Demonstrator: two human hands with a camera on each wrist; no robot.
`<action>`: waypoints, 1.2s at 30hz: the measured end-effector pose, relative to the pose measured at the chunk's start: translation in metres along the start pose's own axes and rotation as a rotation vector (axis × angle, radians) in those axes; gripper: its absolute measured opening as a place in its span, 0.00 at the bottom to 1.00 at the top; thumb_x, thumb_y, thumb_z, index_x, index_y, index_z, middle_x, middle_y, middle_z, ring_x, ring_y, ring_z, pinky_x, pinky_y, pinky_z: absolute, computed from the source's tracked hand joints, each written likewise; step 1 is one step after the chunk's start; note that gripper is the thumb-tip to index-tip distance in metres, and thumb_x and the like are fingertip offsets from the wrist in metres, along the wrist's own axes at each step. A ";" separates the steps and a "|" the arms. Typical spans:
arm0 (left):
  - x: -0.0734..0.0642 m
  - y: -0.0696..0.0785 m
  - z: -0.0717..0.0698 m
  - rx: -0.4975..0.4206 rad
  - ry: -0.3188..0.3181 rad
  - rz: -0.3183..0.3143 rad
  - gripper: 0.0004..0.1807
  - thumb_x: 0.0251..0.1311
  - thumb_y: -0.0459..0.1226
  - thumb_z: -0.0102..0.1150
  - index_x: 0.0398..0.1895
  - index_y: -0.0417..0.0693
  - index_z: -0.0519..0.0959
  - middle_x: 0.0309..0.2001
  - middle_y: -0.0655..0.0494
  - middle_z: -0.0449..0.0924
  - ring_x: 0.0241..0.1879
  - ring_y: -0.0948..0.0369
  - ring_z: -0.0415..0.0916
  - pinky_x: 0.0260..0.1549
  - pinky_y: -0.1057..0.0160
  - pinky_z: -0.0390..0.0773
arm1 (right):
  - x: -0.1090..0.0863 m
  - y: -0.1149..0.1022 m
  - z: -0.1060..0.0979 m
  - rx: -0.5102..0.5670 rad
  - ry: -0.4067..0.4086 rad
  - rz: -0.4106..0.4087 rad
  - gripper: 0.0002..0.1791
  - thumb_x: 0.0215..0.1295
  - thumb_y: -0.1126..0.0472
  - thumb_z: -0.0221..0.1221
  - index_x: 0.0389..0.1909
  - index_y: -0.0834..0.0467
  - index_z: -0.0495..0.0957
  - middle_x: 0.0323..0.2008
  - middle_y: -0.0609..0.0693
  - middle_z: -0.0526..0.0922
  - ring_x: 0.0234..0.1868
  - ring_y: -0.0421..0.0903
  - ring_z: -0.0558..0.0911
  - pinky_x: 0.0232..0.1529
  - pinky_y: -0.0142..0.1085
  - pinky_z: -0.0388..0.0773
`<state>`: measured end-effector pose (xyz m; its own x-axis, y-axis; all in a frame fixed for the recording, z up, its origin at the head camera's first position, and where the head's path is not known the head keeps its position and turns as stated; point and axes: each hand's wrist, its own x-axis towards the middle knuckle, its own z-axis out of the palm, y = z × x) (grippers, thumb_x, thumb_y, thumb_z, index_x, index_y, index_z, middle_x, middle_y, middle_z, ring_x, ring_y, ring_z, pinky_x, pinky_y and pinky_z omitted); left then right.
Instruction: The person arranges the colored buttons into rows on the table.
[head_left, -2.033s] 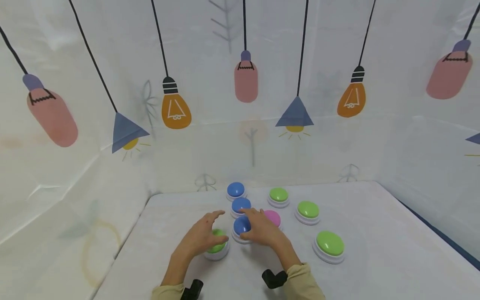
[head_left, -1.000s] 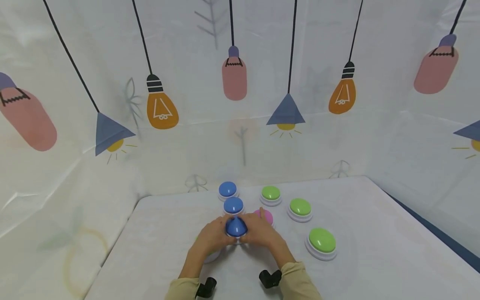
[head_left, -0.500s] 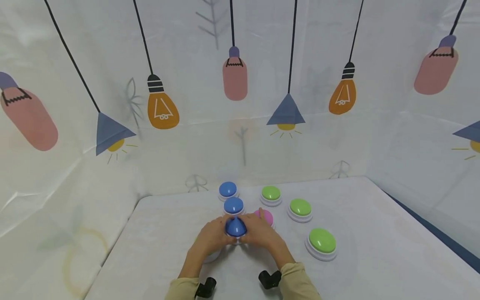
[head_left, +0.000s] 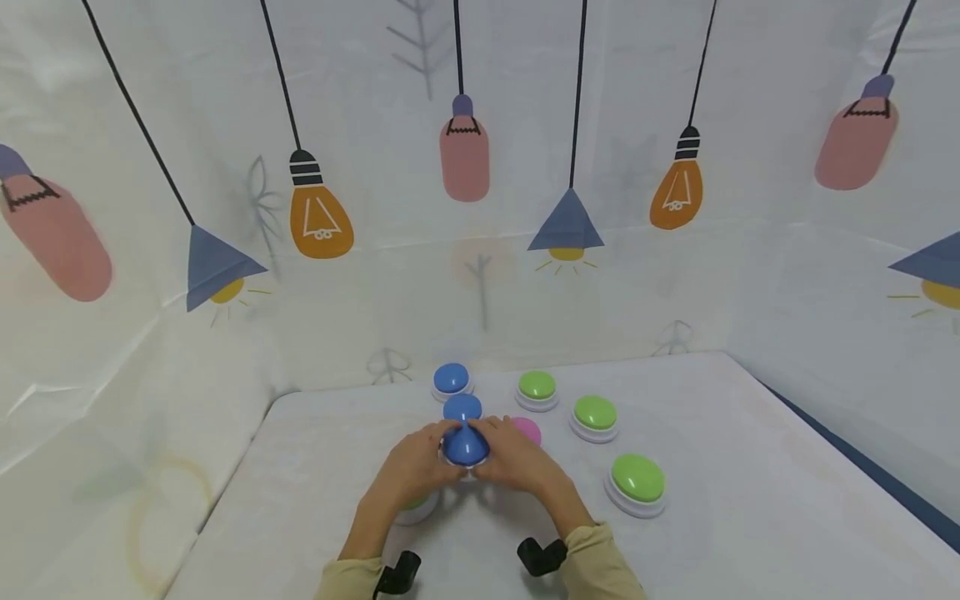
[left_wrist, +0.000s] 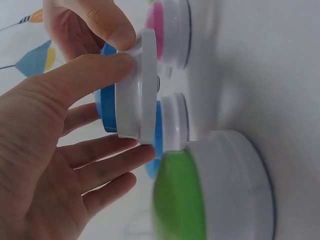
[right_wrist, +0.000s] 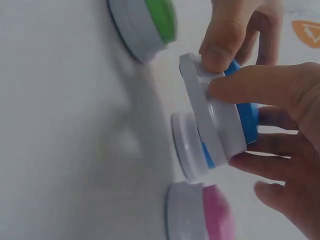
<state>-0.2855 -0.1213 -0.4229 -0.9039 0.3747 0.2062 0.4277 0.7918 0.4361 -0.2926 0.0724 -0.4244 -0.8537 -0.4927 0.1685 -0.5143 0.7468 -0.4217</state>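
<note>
Both of my hands hold one blue push button (head_left: 465,448) with a white round base, up off the white table. My left hand (head_left: 414,460) grips its left side and my right hand (head_left: 516,454) its right side. In the left wrist view the left thumb presses the white base (left_wrist: 135,95), and the button stands on edge there, its underside apart from the tabletop. The right wrist view shows the right thumb on the same base (right_wrist: 217,120). Right behind it sits a second blue button (head_left: 462,406). A pink button (head_left: 529,430) is partly hidden by the right hand.
A green button (head_left: 417,508) lies by the left wrist, mostly covered. Another blue button (head_left: 452,377) stands farther back. Three green buttons run down the right side, the nearest one (head_left: 637,478) largest in view. A wall sheet (head_left: 360,308) printed with lamps borders the table (head_left: 750,467).
Two seconds ago the hands were apart over the buttons; then they closed round the front blue button. Since half a second ago that button has risen off the table in both hands.
</note>
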 end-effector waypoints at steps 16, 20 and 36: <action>-0.012 0.013 -0.003 0.002 0.035 0.122 0.37 0.48 0.46 0.76 0.63 0.46 0.75 0.57 0.45 0.80 0.53 0.48 0.80 0.52 0.47 0.79 | -0.026 -0.007 -0.020 0.016 0.007 -0.016 0.39 0.56 0.54 0.71 0.67 0.61 0.68 0.61 0.57 0.75 0.61 0.52 0.76 0.62 0.47 0.74; -0.012 0.012 0.002 -0.009 0.027 0.123 0.36 0.48 0.45 0.76 0.62 0.47 0.76 0.56 0.45 0.81 0.51 0.48 0.80 0.50 0.47 0.79 | -0.028 -0.005 -0.016 -0.008 0.003 -0.015 0.39 0.55 0.54 0.71 0.67 0.61 0.68 0.59 0.56 0.77 0.59 0.51 0.77 0.61 0.47 0.75; -0.012 0.008 0.017 0.105 -0.067 0.111 0.37 0.44 0.47 0.77 0.58 0.42 0.76 0.51 0.46 0.83 0.50 0.50 0.81 0.50 0.50 0.80 | -0.027 -0.004 0.007 -0.072 -0.055 0.017 0.38 0.55 0.52 0.72 0.64 0.60 0.71 0.57 0.56 0.78 0.56 0.51 0.79 0.59 0.46 0.77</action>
<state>-0.2710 -0.1113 -0.4368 -0.8504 0.4915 0.1877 0.5260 0.7884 0.3188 -0.2665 0.0795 -0.4338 -0.8579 -0.5016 0.1118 -0.5056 0.7848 -0.3585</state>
